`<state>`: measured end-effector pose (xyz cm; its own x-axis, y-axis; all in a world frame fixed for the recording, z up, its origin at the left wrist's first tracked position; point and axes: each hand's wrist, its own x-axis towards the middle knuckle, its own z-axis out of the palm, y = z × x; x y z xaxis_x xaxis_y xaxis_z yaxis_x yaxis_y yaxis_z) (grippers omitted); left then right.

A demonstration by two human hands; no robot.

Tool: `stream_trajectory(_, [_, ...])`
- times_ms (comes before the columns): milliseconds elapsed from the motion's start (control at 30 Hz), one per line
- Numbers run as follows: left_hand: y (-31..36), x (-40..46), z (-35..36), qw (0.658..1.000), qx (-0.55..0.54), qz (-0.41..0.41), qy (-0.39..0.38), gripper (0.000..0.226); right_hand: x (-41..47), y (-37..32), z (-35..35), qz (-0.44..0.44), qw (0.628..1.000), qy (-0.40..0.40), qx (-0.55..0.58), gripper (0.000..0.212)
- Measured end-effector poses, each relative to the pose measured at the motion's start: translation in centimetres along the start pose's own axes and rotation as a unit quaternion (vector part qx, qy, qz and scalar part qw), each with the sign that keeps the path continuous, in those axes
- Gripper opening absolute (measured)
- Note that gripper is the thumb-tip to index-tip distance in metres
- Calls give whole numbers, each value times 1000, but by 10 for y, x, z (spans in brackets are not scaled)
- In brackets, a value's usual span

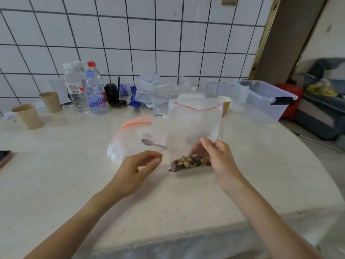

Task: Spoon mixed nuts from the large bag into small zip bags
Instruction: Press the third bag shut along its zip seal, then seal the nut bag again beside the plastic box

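Note:
My right hand (217, 157) pinches the lower right side of a clear zip bag (194, 128) with a red seal line, held upright above the counter. Mixed nuts (190, 162) lie in its bottom corner. My left hand (138, 169) hovers just left of that bag, fingers curled and apart, holding nothing. Behind my left hand another clear bag with a red zip strip (128, 135) lies on the counter. A metal spoon (149, 143) rests beside it, its handle running behind the held bag.
Paper cups (28, 116) (51, 100) stand at the left, water bottles (93, 90) behind them. Clear plastic boxes (147, 88) and a large lidded tub (265, 100) line the tiled wall; another cup (225, 104) stands by them. A phone (4, 156) lies at the left edge.

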<state>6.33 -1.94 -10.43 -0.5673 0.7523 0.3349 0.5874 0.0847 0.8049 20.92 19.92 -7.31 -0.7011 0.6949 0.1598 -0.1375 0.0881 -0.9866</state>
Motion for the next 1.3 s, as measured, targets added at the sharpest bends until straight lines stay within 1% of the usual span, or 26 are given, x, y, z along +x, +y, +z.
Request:
stream_trajectory(67, [-15, -8, -1, 987, 153, 43, -36, 33, 14, -6, -24, -14, 999, 35, -17, 35])
stream_trajectory(100, [-21, -12, 0, 976, 200, 72, -46, 34, 23, -6, -35, -16, 998, 46, -31, 38])
stream_trajectory(167, [-27, -15, 2, 967, 229, 103, -49, 38, 41, -1, -49, -6, 995, 66, -68, 41])
stream_trajectory(233, [-28, -13, 2, 967, 230, 104, -38, 41, 58, 7, -53, 12, 992, 76, -101, 38])
stream_trajectory(333, [-28, -12, 2, 967, 233, 99, -33, 40, 78, 21, -48, 26, 988, 67, -140, 36])
stream_trajectory(400, [-27, -12, 2, 968, 232, 94, -39, 39, 86, 28, -47, 30, 984, 81, -154, 26])
stream_trajectory(500, [-25, -11, 2, 971, 222, 79, -42, 37, 91, 28, -53, 47, 982, 115, -144, 8])
stream_trajectory(633, [-18, -13, -1, 979, 191, 57, -48, 29, 86, 18, -71, 31, 979, 144, -142, 32])
stream_trajectory(700, [-13, -18, -3, 984, 170, 38, -39, 19, 73, 11, -82, 10, 976, 157, -152, 31])
stream_trajectory(767, [-6, -27, -6, 987, 159, 18, -14, 15, 52, 4, -91, -17, 974, 155, -167, 23])
stream_trajectory(833, [6, -44, -8, 988, 157, 7, 4, 17, 23, -4, -95, -39, 976, 135, -169, 13])
stream_trajectory(900, [21, -67, -10, 991, 133, 5, 21, 20, -12, -12, -94, -50, 982, 89, -161, 9])
stream_trajectory(1000, [46, -111, -11, 995, 82, 12, 52, 16, -72, -18, -88, -70, 988, 3, -140, 6])
stream_trajectory(1133, [56, -184, -3, 998, 40, 10, 47, 24, -151, -9, -77, -82, 985, -83, -130, 8])
stream_trajectory(1233, [40, -241, 13, 998, 16, -51, 31, 27, -205, 11, -76, -63, 981, -128, -133, 14])
stream_trajectory(1300, [24, -273, 26, 994, 8, -112, 14, 21, -235, 30, -75, -32, 978, -142, -150, 15])
